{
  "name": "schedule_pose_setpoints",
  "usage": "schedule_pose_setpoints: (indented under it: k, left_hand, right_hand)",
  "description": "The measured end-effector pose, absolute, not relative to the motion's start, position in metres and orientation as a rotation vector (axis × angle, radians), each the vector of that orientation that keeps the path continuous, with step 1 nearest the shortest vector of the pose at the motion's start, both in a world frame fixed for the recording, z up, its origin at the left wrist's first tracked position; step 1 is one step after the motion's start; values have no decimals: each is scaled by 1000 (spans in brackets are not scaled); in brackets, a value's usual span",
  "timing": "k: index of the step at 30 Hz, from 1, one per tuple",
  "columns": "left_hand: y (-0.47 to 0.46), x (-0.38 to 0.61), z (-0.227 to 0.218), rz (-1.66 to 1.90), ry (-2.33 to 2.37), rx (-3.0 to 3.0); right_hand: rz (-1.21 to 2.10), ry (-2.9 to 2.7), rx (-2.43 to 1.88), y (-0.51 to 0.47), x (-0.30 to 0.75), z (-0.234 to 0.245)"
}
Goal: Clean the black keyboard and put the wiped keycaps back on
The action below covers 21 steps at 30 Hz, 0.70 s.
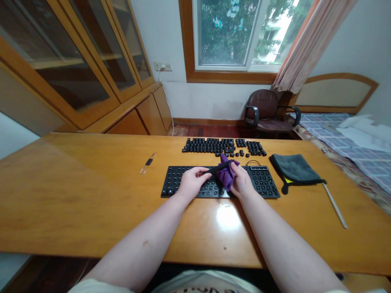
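My left hand [192, 182] grips one end of a long black space bar keycap [216, 168], thumb and fingers closed on it. Around the other end is a bunched purple cloth [226, 179], held in my closed right hand [242, 180]. Below both hands lies a black keyboard [264, 184] with most of its keycaps off, so rows of bare switches show. Its middle is partly hidden by my hands and the cloth. Behind it, loose black keycaps [206, 145] are laid out in rows, with several scattered at their front edge.
A wire keycap puller [149, 161] lies left of the keyboard. To the right, a folded grey towel [295, 167] has a thin pale stick [335, 206] beside it. The wooden table [91, 195] stands near a glass-door cabinet [91, 77], and an office chair [265, 108] is beyond.
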<state>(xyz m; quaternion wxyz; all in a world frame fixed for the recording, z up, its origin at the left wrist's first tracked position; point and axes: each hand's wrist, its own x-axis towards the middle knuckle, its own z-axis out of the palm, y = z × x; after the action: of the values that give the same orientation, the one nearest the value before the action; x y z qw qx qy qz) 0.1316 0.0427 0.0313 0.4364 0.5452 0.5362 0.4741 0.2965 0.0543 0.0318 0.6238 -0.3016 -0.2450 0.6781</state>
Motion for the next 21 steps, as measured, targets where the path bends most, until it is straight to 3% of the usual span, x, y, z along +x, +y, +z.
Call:
schedule_pose_setpoints:
  k: [9,17,21]
  left_hand:
    - [34,143,32,1139,1198,1252]
    - [31,148,41,1075,1123,1087]
    - [30,147,40,1078,1116,1033]
  right_hand:
    - [1391,-846,-1008,42,279,24]
    - [1359,-653,-1019,45,289,32]
    - [1350,-811,-1076,43,287,33]
